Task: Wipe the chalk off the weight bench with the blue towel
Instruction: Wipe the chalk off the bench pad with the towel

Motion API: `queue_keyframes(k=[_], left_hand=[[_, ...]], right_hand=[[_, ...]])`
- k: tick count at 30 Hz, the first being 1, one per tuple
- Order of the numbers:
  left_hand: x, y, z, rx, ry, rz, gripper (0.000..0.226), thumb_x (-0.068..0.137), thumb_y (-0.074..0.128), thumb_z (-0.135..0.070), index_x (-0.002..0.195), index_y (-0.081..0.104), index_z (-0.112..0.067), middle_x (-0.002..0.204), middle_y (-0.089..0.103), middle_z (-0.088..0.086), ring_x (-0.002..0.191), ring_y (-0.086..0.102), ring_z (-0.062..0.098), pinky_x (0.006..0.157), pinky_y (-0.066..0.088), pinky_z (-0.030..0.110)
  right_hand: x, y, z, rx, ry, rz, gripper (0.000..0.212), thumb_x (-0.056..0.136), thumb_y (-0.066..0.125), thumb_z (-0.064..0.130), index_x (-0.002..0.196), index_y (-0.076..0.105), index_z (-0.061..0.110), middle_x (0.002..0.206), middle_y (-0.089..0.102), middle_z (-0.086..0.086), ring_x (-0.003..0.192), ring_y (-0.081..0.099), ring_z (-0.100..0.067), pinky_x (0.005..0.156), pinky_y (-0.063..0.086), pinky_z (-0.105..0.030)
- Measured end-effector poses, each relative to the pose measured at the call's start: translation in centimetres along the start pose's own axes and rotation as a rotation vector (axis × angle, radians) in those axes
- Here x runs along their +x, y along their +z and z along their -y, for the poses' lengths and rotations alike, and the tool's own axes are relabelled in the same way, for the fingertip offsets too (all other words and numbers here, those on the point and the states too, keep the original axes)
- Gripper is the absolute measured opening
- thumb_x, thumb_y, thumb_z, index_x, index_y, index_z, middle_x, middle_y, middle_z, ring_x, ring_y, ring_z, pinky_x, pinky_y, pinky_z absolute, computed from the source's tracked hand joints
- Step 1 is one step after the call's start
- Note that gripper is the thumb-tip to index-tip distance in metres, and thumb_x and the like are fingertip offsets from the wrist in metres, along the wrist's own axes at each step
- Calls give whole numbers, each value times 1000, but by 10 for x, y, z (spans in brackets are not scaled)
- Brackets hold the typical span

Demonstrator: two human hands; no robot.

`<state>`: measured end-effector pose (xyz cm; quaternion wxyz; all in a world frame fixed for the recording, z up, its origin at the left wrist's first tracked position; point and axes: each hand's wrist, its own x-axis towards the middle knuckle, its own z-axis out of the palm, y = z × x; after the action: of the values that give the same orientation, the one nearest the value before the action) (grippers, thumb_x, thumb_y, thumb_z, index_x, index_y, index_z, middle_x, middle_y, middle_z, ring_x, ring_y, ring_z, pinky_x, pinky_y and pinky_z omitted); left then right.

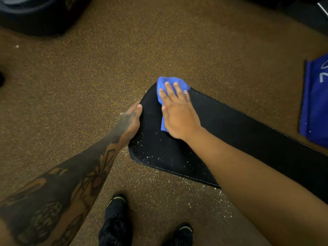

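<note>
The black padded weight bench [230, 128] runs from the centre toward the lower right, its wide end near me. White chalk specks [154, 155] dot the pad's near corner. My right hand [179, 112] lies flat with straight fingers on the bunched blue towel [168, 84], pressing it onto the pad's far corner. My left hand [131, 119] grips the pad's left edge, thumb on top and fingers hidden below the edge.
Brown speckled rubber floor [124, 50] surrounds the bench, with chalk dust scattered below the pad's end. My black shoes [115, 221] stand at the bottom. A blue bag [316, 107] lies at right; a dark rounded object [35, 13] sits top left.
</note>
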<state>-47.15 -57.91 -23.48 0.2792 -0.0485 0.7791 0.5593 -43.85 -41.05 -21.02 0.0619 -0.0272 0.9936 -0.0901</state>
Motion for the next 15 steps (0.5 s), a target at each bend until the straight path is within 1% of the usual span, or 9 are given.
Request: queue_keyframes(k=[1, 2, 3, 4, 6, 8, 10, 12, 15], left_hand=[[1, 0, 2, -15, -3, -2, 40, 106, 35, -35, 143, 49, -27, 133, 53, -12, 120, 51, 5, 87, 34, -1], [2, -1, 5, -36, -12, 3, 41, 105, 36, -37, 142, 51, -28, 136, 56, -8, 123, 53, 9, 98, 38, 9], [3, -2, 7, -56, -14, 15, 41, 104, 36, -38, 141, 51, -29, 138, 57, -6, 124, 55, 11, 103, 40, 18], [3, -2, 8, -81, -24, 35, 41, 105, 36, -37, 142, 52, -29, 137, 59, -4, 122, 58, 10, 101, 44, 20], [3, -1, 7, -146, -58, 74, 40, 106, 36, -36, 142, 51, -27, 134, 62, -4, 116, 62, 8, 96, 49, 21], [2, -2, 6, -198, -80, 96, 40, 104, 37, -39, 140, 53, -30, 133, 64, -2, 116, 64, 11, 103, 50, 33], [0, -4, 5, -252, -118, 115, 39, 103, 37, -41, 135, 56, -33, 130, 67, -1, 115, 66, 14, 102, 50, 39], [-1, -5, 6, -327, -179, 128, 38, 105, 33, -41, 129, 61, -29, 121, 71, 0, 107, 70, 15, 94, 54, 35], [-4, -1, 10, -406, -300, 154, 47, 105, 31, -49, 113, 69, -22, 102, 77, -2, 92, 74, 11, 78, 58, 27]], right_hand=[[-5, 2, 4, -19, -101, 23, 53, 102, 31, 24, 154, 29, 13, 165, 19, -8, 152, 9, -32, 122, 12, -52], [-10, 4, 3, -45, -191, 49, 54, 101, 29, 25, 153, 30, 15, 164, 21, -7, 152, 12, -31, 121, 12, -50], [-12, 3, 0, -70, -232, 65, 54, 100, 27, 27, 153, 31, 16, 163, 24, -6, 152, 14, -30, 121, 12, -50], [-10, 0, -5, -82, -219, 58, 54, 100, 25, 29, 153, 32, 17, 163, 25, -6, 152, 15, -29, 121, 14, -51], [-5, -5, -9, -83, -106, 32, 54, 101, 27, 31, 153, 31, 18, 164, 22, -8, 152, 11, -31, 120, 16, -56], [-4, -4, -4, -79, -42, -3, 57, 100, 32, 33, 155, 25, 19, 165, 14, -10, 152, 6, -36, 121, 11, -58], [-2, -4, -2, -54, -50, -21, 60, 100, 35, 36, 156, 19, 21, 166, 7, -11, 152, 2, -37, 120, 8, -55], [2, -4, -8, -32, -40, 26, 59, 102, 34, 37, 157, 19, 21, 167, 4, -8, 152, -2, -35, 121, 9, -55], [3, -2, -3, 10, 21, 42, 55, 104, 34, 32, 156, 23, 19, 167, 7, -6, 152, -4, -34, 122, 9, -54]])
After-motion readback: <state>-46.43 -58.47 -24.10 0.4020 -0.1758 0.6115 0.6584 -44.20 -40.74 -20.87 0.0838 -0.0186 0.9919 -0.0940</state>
